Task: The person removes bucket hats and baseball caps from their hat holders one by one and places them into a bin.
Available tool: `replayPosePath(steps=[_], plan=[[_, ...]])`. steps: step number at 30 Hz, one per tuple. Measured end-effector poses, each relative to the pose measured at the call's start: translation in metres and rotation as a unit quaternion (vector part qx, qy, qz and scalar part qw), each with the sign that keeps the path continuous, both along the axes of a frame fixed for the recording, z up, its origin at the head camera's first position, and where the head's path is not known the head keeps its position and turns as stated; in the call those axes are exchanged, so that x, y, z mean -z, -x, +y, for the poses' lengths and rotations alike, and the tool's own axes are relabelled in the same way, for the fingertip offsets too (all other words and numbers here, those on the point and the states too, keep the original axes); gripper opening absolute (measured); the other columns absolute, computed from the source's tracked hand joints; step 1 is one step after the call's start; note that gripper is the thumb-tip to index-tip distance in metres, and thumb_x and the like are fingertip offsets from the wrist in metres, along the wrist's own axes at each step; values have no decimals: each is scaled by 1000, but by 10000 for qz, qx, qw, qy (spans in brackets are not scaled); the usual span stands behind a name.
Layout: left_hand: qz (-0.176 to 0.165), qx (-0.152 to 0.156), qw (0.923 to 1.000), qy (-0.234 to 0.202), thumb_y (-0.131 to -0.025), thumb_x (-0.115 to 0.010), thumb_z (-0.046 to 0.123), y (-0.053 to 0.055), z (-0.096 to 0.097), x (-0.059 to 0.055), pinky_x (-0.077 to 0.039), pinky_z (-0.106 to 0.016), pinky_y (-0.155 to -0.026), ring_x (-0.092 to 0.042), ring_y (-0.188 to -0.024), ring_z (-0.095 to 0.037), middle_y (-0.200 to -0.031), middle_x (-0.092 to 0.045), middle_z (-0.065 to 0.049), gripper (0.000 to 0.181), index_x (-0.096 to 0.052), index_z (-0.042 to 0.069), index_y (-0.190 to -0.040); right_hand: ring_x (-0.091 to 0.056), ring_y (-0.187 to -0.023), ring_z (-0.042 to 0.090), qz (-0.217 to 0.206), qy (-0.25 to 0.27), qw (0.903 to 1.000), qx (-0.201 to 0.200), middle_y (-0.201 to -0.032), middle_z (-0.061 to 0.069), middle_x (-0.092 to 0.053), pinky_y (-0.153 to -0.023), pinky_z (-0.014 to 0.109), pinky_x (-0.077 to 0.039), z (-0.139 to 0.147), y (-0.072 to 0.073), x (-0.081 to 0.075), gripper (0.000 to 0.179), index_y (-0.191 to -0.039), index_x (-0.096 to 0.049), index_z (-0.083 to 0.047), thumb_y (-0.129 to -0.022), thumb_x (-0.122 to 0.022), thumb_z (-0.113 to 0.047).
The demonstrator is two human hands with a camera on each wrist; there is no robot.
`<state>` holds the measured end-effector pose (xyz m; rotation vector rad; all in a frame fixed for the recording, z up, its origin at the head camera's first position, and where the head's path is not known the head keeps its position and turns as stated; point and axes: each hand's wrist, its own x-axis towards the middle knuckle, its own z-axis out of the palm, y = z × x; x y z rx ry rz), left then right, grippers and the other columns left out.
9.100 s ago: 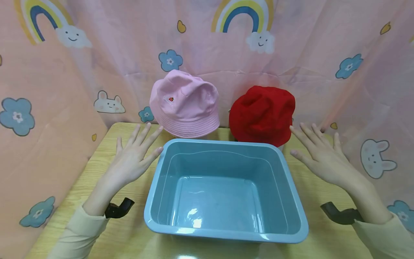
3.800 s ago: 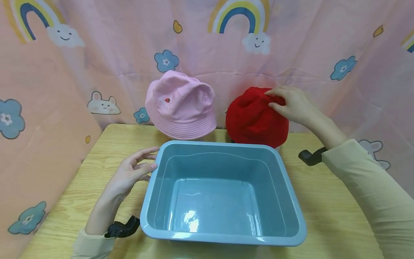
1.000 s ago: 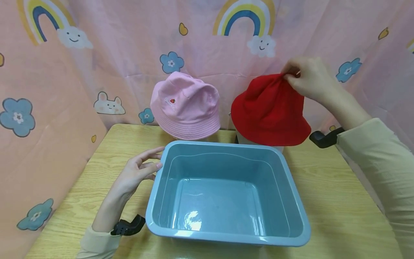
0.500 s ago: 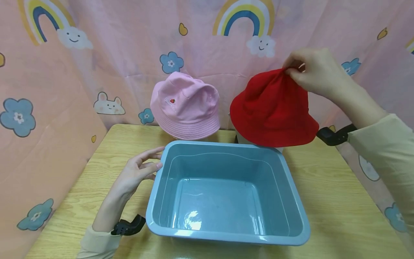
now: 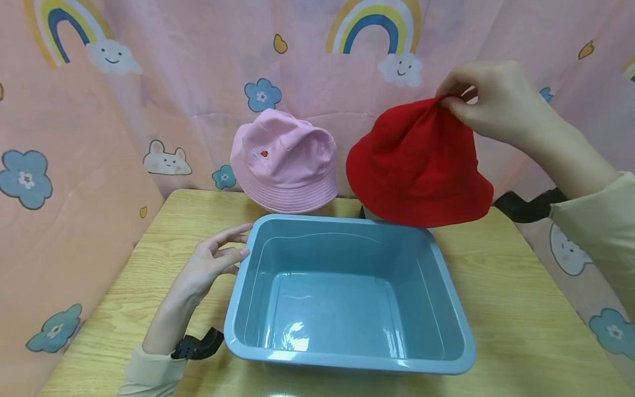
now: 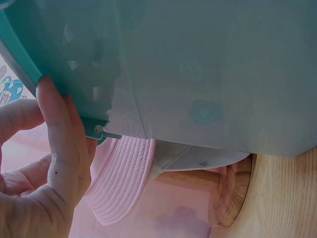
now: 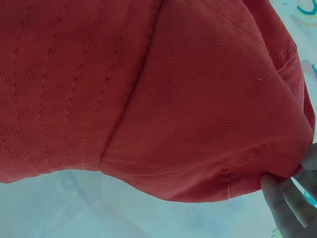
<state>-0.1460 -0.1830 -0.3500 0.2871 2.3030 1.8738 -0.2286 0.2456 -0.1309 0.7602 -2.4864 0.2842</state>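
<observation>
In the head view, my right hand [image 5: 501,102] pinches the crown of a red bucket hat [image 5: 421,165] between thumb and fingers. The hat hangs brim down, and its brim overlaps the basin's far right rim in this view. Rows of stitching on the brim fill the left of the right wrist view. A light blue plastic basin [image 5: 347,361] with nothing in it sits in the middle of the table. My left hand [image 5: 208,264] holds the basin's rim at its far left corner, thumb tip on the edge and fingers just beneath.
A pink bucket hat [image 5: 285,160] with a strawberry patch rests on a stand behind the basin; the stand's round wooden base [image 6: 232,191] shows in the left wrist view. A pale support [image 5: 372,214] stands under the red hat. A patterned pink curtain [image 5: 188,66] surrounds the wooden table [image 5: 516,309].
My right hand reached from beside the basin to the red hat, pinched its crown and lifted it off its support. My left hand moved onto the basin's rim and has stayed there.
</observation>
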Motion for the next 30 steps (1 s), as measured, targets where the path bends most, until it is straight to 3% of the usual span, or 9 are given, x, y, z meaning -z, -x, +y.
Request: replayPosePath(steps=[1, 4, 8, 10, 15, 24, 30], plan=[[-1, -1, 10000, 0, -94, -61, 19, 0, 0, 0, -57, -32, -74, -68, -84, -8, -125, -50, -15, 53, -44, 9, -143, -55, -84, -2, 22, 18, 10000, -27, -97, 17, -68, -75, -7, -28, 0, -1, -1, 14, -102, -69, -2, -90, -61, -3], [-2, -4, 10000, 5, -94, -61, 19, 0, 0, -1, -57, -32, -74, -68, -84, -9, -126, -50, -16, 53, -44, 9, -143, -54, -82, -5, 65, 59, 9999, -86, -96, 16, -69, -76, -7, -29, -2, -5, -1, 14, -101, -69, -2, -89, -62, -4], [-16, -17, 10000, 13, -93, -61, 19, -1, 0, -1, -57, -32, -75, -68, -84, -9, -126, -50, -15, 54, -44, 10, -143, -58, -83, 2, 156, 82, 9996, -241, -94, 15, -69, -78, -7, -30, -5, -11, -1, 13, -99, -69, -2, -88, -63, -2], [-22, -18, 10000, 3, -93, -61, 19, -1, 0, -1, -57, -32, -75, -68, -84, -9, -126, -50, -15, 54, -44, 10, -143, -53, -82, -12, 215, 95, 9992, -332, -93, 14, -69, -78, -7, -30, -7, -14, 0, 12, -98, -69, -3, -87, -65, -1], [-14, 2, 10000, -56, -94, -61, 18, -2, 1, -3, -57, -31, -74, -68, -84, -8, -125, -50, -19, 53, -44, 9, -143, -41, -82, -28, 355, 171, 9971, -648, -91, 13, -70, -79, -7, -32, -14, -22, 1, 14, -96, -70, -2, -83, -67, 3], [-23, -35, 10000, 13, -93, -62, 20, -2, 1, -3, -57, -31, -75, -68, -85, -8, -124, -51, -16, 53, -45, 9, -143, -43, -86, -26, 491, 242, 9918, -1158, -88, 11, -69, -81, -6, -35, -25, -34, 2, 19, -94, -70, -1, -79, -69, 10], [-41, -40, 10000, -17, -93, -62, 19, -2, 1, -2, -57, -31, -75, -68, -85, -7, -125, -51, -14, 53, -45, 11, -143, -49, -85, -15, 559, 173, 9895, -1321, -89, 10, -69, -83, -5, -35, -31, -40, 6, 22, -94, -69, -2, -77, -71, 11]])
